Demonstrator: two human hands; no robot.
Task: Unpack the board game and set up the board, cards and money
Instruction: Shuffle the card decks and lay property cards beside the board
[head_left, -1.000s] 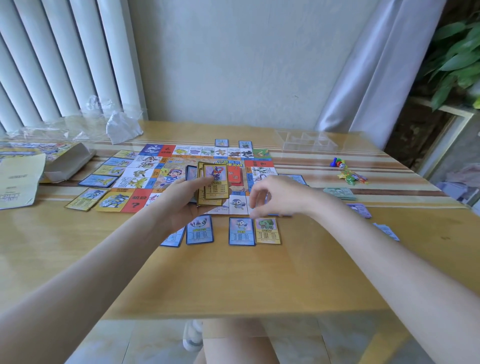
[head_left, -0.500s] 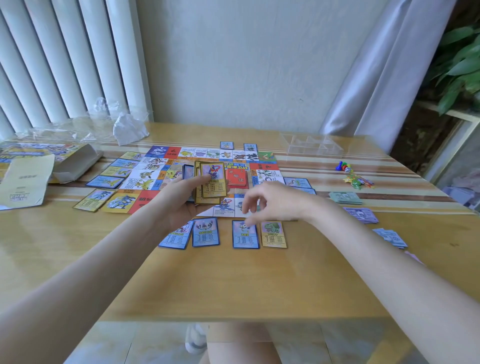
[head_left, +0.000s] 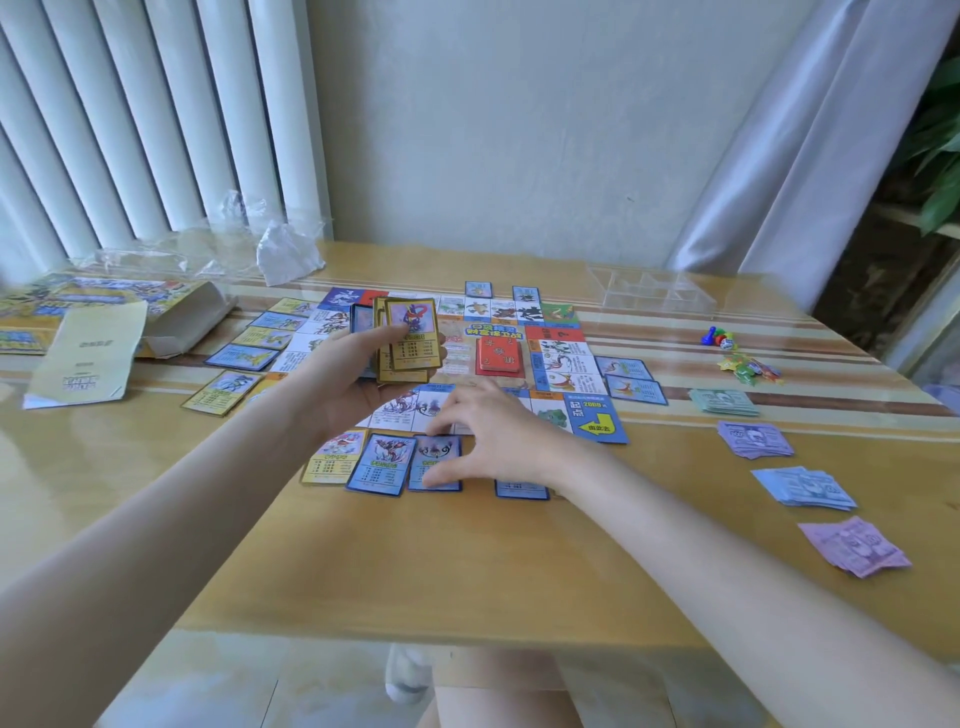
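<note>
1. The board (head_left: 558, 358) is laid at the middle of the surface (head_left: 467, 561).
2. A row of cards (head_left: 382, 464) is set before it.
3. Money piles (head_left: 802, 486) are placed to its right.
4. The box (head_left: 192, 317) is found to its left.

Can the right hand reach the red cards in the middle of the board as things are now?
Probably yes. The right hand is open over the blue cards at the board's near edge, holding nothing, and the red cards lie just beyond it with nothing between. The left hand grips its card stack off to the side.
</note>
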